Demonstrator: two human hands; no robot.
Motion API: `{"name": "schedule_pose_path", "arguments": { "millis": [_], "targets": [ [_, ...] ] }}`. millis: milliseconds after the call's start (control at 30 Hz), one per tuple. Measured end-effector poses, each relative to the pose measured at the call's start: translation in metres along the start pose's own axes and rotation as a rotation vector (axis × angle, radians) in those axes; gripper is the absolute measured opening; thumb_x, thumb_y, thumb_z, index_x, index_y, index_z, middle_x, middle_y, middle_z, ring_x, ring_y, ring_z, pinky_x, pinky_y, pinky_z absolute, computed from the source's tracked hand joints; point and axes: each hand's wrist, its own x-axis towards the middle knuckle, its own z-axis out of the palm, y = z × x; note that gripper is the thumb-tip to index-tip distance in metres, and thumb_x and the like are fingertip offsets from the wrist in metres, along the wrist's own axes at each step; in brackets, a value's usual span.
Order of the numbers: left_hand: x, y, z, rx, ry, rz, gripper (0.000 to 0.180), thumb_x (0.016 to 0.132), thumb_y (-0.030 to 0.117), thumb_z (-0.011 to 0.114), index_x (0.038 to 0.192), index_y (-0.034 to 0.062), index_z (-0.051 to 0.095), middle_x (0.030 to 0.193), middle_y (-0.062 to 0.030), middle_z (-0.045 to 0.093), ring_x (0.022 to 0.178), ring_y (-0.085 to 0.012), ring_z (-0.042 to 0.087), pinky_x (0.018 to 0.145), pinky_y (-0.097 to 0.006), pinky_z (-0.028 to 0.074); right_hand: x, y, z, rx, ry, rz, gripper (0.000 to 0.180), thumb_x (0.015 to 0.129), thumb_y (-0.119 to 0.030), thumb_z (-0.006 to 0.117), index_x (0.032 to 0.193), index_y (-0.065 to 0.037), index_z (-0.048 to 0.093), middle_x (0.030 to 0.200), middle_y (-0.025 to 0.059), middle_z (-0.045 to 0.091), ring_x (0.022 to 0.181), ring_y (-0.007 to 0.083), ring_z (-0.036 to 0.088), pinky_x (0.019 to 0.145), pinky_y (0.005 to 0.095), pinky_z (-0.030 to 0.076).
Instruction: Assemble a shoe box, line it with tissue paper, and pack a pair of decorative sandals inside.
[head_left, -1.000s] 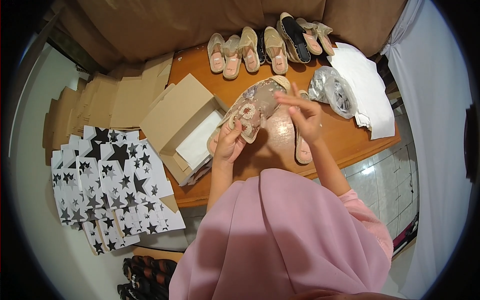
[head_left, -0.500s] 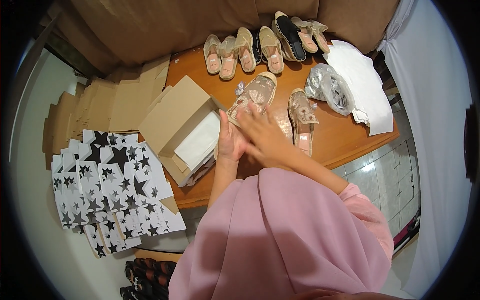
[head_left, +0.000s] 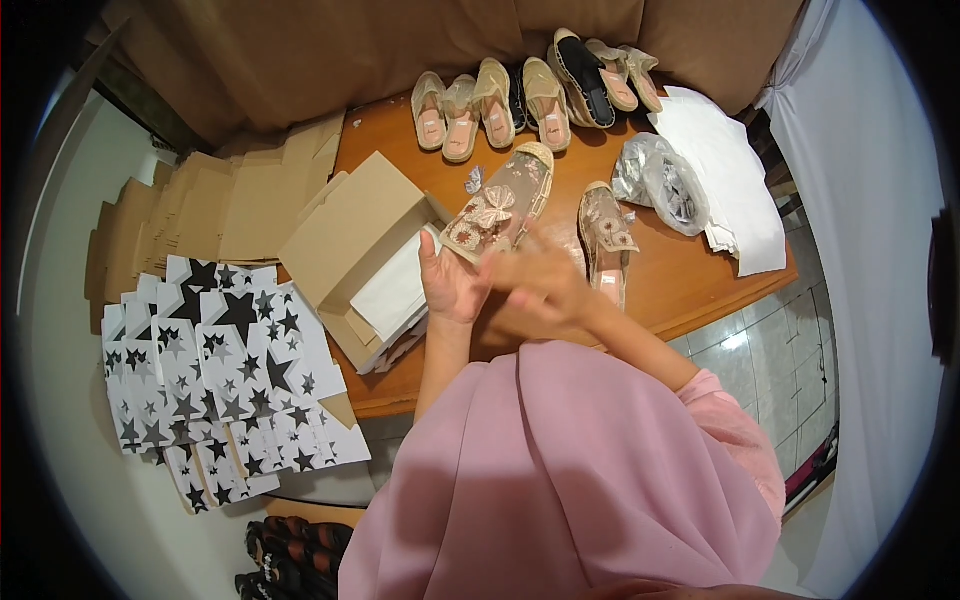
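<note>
- The left hand (head_left: pixel 455 290) was palm up with its thumb spread away from the palm, at the near end of a floral mesh shoe (head_left: pixel 497 208); no pinch on the shoe could be seen, and whether the palm touched it could not be told.
- The right hand (head_left: pixel 545 288) was blurred and crossed in front of the left hand's fingers; how its fingers were set, or whether it held anything, could not be told.
- The floral shoe, with a bow on top, was at the middle of the wooden table (head_left: pixel 375 145), its woven toe pointing away from the person and slightly right, its heel end hidden by the hands.
- A matching shoe (head_left: pixel 604 220) lay to the right, toe also pointing away.
- A small crumpled scrap (head_left: pixel 474 180) lay just left of the floral shoe.
- On the left stood an open brown box (head_left: pixel 350 225) with white paper (head_left: pixel 395 275) inside.
- Along the far edge ran a row of shoes (head_left: pixel 497 100), mostly beige, some black.
- Near the right end were a clear plastic bag (head_left: pixel 680 190) and white sheets (head_left: pixel 735 165).
- Far left, star-printed cardboard (head_left: pixel 235 365) overlapped in layers, with plain brown cardboard (head_left: pixel 240 205) beyond it.
</note>
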Motion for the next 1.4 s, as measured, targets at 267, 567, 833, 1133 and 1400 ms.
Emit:
{"name": "schedule_pose_path", "arguments": {
  "millis": [267,567,833,1133,1400],
  "targets": [
    [0.004,0.010,-0.021,-0.015,-0.086,-0.033,0.086,0.083,0.053,0.057,0.136,-0.0073,0.026,0.136,-0.0252,0.038,0.125,-0.0376,0.041,0.101,-0.048,0.040,0.008,0.032,-0.009,-0.654,0.124,0.257,0.049,0.090,-0.033,0.051,0.130,-0.003,0.048,0.130,0.0136,0.052,0.129,0.0389,0.037,0.110,0.0504,0.018],
    [0.002,0.009,-0.011,-0.061,0.057,-0.030,0.090,0.083,0.052,0.056,0.134,-0.0136,0.023,0.137,-0.0297,0.035,0.125,-0.0424,0.039,0.101,-0.049,0.040,-0.013,0.038,-0.020,-0.303,-0.022,0.097,0.063,0.090,-0.034,0.049,0.139,0.002,0.030,0.147,0.0211,0.025,0.138,0.0357,0.019,0.111,0.0496,0.017],
    [0.012,0.012,-0.012,-0.094,0.129,-0.004,0.077,0.085,0.041,0.053,0.134,-0.0123,0.026,0.135,-0.0299,0.037,0.125,-0.0448,0.038,0.104,-0.048,0.035,-0.028,0.006,0.025,-0.139,-0.127,0.253,0.063,0.091,-0.030,0.049,0.139,0.005,0.028,0.144,0.0254,0.028,0.133,0.0378,0.029,0.110,0.0499,0.017],
    [0.017,0.006,-0.013,-0.144,0.082,-0.013,0.079,0.084,0.041,0.053,0.134,-0.0137,0.025,0.136,-0.0309,0.035,0.125,-0.0485,0.035,0.104,-0.048,0.035,-0.007,0.040,0.015,-0.535,0.087,0.436,0.068,0.092,-0.036,0.048,0.138,0.008,0.025,0.144,0.0293,0.022,0.136,0.0415,0.020,0.111,0.0501,0.015],
    [0.005,0.024,-0.010,-0.162,0.048,0.020,0.081,0.082,0.040,0.056,0.135,-0.0127,0.023,0.137,-0.0306,0.033,0.127,-0.0501,0.031,0.104,-0.050,0.034,-0.032,0.019,0.001,-0.043,-0.130,0.162,0.040,0.093,-0.026,0.048,0.121,0.001,0.054,0.131,0.0194,0.049,0.128,0.0325,0.040,0.110,0.0495,0.019]
  ]
}}
